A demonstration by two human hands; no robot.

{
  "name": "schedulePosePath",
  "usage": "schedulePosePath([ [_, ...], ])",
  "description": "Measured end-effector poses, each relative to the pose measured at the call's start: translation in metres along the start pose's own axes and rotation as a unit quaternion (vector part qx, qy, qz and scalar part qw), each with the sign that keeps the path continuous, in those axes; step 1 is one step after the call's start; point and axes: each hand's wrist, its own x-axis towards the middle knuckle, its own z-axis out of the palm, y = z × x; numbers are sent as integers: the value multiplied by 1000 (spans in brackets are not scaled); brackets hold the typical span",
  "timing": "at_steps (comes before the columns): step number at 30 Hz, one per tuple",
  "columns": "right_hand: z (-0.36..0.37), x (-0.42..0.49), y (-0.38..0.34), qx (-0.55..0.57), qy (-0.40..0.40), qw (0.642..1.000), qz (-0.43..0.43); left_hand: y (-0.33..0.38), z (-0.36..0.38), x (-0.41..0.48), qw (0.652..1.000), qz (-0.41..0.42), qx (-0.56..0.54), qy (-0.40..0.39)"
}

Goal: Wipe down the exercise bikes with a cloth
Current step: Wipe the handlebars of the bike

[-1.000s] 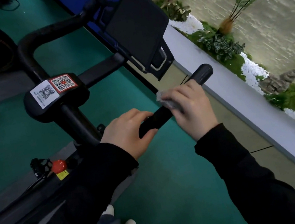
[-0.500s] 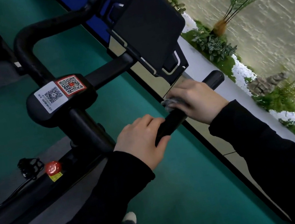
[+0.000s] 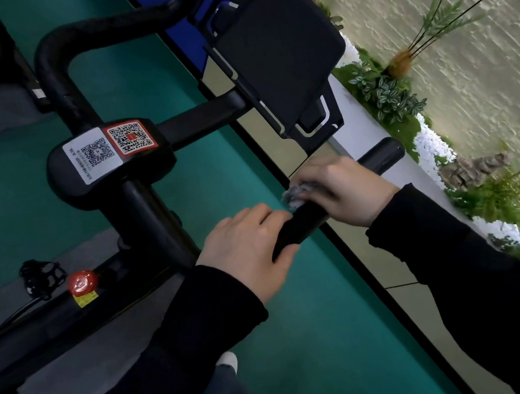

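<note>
A black exercise bike fills the left and centre of the head view. Its right handlebar grip (image 3: 381, 154) points toward the planter. My left hand (image 3: 247, 251) grips the near part of that grip. My right hand (image 3: 342, 191) wraps a small grey-white cloth (image 3: 293, 196) around the grip just beyond the left hand; only a crumpled edge of cloth shows past the fingers. The bike's stem cap (image 3: 109, 157) carries two QR-code stickers. A black tablet holder (image 3: 278, 51) stands on the bar ahead.
The left handlebar (image 3: 60, 58) loops up at the top left. A red knob (image 3: 82, 282) sits on the frame below. Green floor (image 3: 312, 344) lies beneath. A white planter ledge (image 3: 359, 116) with plants and white pebbles runs along the right, backed by a stone wall.
My right hand with the cloth has slid a little along the grip toward the left hand. The view has swung slightly; the left hand keeps its hold.
</note>
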Motion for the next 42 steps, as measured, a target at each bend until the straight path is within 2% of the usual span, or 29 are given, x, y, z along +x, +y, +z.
schedulePosePath([
  [3,-6,2,11,-29,-14,999,-3,1,0,-1,1000,-2,-3,6],
  [7,-13,1,24,-80,28,995,47,1,0,-1,1000,-7,-7,16],
  [12,-5,-1,10,-57,10,998,-2,0,0,0,1000,-8,-5,10],
  [17,-14,2,22,-84,30,994,62,0,-1,-1,1000,-7,-2,-3],
  [21,-15,-1,27,-78,31,994,72,0,-3,-1,1000,-4,-4,-1],
  [26,-19,-17,34,-87,143,983,77,1,-2,0,1000,0,-10,1],
  [29,-4,-21,22,-56,124,991,13,2,-3,0,1000,0,-12,6],
  [31,-4,-24,27,-52,149,987,3,2,-3,0,1000,3,-11,12],
  [35,-1,-31,41,-67,278,957,56,3,-4,1,1000,-4,-17,8],
  [40,35,-34,29,-73,333,940,-36,7,-3,7,1000,-22,-11,4],
  [42,41,-38,38,-85,385,919,-14,12,-1,13,1000,-24,-1,2],
])
